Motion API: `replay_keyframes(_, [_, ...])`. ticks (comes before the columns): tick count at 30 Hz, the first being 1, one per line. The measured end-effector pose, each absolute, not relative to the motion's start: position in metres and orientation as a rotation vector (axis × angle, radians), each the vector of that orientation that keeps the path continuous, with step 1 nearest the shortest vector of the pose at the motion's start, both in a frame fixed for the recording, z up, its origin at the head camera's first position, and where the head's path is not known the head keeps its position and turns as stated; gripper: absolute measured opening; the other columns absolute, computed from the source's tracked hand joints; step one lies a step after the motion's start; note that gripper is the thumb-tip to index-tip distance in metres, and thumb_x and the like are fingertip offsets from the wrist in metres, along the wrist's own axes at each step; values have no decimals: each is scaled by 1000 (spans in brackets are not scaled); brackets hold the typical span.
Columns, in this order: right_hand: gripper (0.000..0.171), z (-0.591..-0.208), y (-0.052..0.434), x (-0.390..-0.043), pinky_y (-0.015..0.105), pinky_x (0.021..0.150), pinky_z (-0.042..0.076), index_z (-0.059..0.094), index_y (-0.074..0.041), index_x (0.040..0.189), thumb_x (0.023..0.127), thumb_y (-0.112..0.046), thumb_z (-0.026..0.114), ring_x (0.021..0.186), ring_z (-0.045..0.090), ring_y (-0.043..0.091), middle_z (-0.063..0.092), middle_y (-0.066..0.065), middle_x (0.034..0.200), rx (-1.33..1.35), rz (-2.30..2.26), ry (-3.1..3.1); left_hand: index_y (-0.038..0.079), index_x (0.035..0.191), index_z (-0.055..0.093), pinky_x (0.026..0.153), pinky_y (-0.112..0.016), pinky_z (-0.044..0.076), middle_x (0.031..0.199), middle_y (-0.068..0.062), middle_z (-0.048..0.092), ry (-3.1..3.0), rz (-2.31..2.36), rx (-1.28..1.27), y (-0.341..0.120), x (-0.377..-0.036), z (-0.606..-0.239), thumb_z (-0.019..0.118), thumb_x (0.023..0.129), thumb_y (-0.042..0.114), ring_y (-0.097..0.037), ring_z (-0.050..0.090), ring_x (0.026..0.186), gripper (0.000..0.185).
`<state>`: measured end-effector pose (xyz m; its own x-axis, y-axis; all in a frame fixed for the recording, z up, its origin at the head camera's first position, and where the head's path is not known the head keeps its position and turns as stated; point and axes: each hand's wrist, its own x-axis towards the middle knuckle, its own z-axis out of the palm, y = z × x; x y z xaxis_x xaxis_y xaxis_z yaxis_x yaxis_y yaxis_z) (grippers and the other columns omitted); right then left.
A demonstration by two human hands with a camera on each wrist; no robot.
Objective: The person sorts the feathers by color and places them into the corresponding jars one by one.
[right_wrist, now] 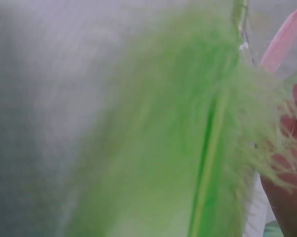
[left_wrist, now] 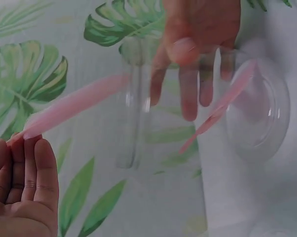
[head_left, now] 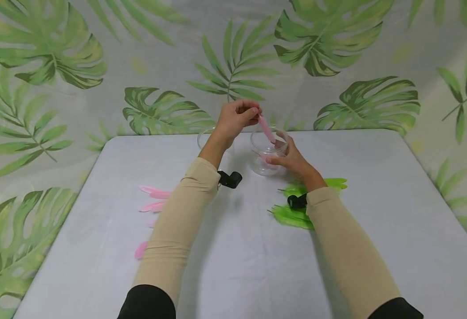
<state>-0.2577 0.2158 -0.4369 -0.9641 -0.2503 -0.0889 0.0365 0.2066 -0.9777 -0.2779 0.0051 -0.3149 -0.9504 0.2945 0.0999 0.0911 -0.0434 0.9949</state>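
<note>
My left hand (head_left: 235,122) pinches a pink feather (head_left: 266,128) by its quill end, and the feather slants down into the mouth of a clear glass jar (head_left: 259,167). Around the jar's right side, my right hand (head_left: 295,160) grips it with thumb and fingers. Through the glass in the left wrist view, another pink feather (left_wrist: 222,106) lies inside the jar. A blurred green feather (right_wrist: 163,148) fills much of the right wrist view, partly covering a hand.
A second clear glass container (head_left: 204,137) stands behind the left forearm. Several pink feathers (head_left: 153,207) lie on the white table (head_left: 249,266) to the left, partly hidden by the sleeve. Several green feathers (head_left: 291,217) lie beneath the right wrist. A leaf-patterned cloth (head_left: 169,110) hangs behind.
</note>
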Motion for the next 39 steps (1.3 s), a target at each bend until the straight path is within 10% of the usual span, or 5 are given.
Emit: replay_keyframes(39, [96,-441,216,-260,50,124,19,8,-21,156,86,-17,74,153,18,27,25,12,164,-241,-1860,2231,-5,120,65,93,-31,57,113,-16,69,2115,1970,384,19,-282,-349,61,98,8,-12,66,92,26])
